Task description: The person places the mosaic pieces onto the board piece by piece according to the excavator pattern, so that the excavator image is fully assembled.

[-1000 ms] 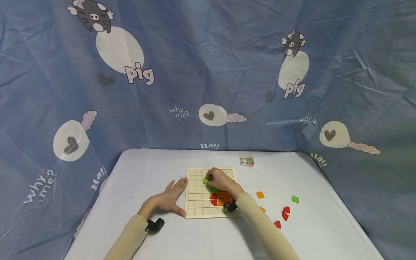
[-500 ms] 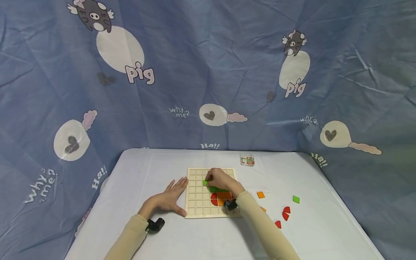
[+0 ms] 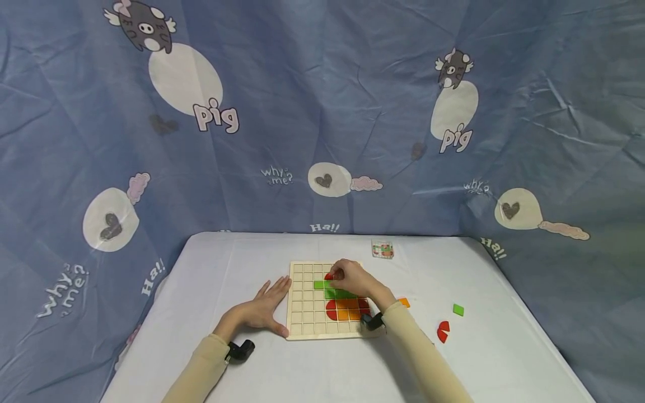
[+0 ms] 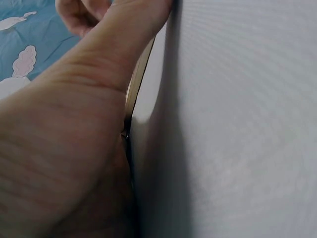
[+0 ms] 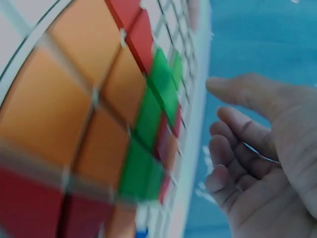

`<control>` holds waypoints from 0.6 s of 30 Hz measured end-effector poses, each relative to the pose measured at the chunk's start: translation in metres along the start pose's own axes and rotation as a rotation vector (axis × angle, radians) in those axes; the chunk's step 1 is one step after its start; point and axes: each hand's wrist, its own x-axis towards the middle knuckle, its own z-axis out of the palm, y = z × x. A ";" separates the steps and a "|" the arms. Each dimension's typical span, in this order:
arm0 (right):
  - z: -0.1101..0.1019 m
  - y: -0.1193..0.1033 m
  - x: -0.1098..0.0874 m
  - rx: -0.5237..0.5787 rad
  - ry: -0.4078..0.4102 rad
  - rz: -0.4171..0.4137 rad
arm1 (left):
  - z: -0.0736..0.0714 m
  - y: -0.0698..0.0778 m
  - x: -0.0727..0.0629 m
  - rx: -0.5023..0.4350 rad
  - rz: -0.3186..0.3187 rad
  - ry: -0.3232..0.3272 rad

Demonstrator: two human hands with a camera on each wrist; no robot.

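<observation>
A pale wooden grid board (image 3: 301, 319) lies on the white table. My left hand (image 3: 263, 309) rests with spread fingers along its left edge, thumb near the front corner. Over the board's upper middle is my right hand (image 3: 351, 279); in the right wrist view its loosely bent fingers (image 5: 247, 129) hold nothing and stand off the pieces. A green square (image 3: 318, 285) sits in the grid, left of more green pieces (image 3: 331, 294). A red rounded piece (image 3: 328, 276) shows beside the right fingertips. Orange squares (image 3: 347, 309) with red rounded ends fill lower cells. The right hand hides some cells.
Right of the board lie a loose orange square (image 3: 405, 303), a green square (image 3: 458, 309) and red wedges (image 3: 443, 331). A small picture card (image 3: 383, 249) lies at the back. A blue patterned cloth (image 3: 403, 184) hangs behind the table.
My right hand has let go of the green square, now lying in the grid, and has moved a little to the right. The left hand stays where it was.
</observation>
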 end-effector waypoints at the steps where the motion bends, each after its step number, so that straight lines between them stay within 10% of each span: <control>1: -0.005 0.003 -0.006 0.000 0.001 0.013 | 0.001 0.000 0.000 0.001 -0.004 0.000; 18: -0.062 0.081 -0.121 0.028 -0.022 0.276 | -0.001 0.006 -0.001 0.020 -0.018 0.005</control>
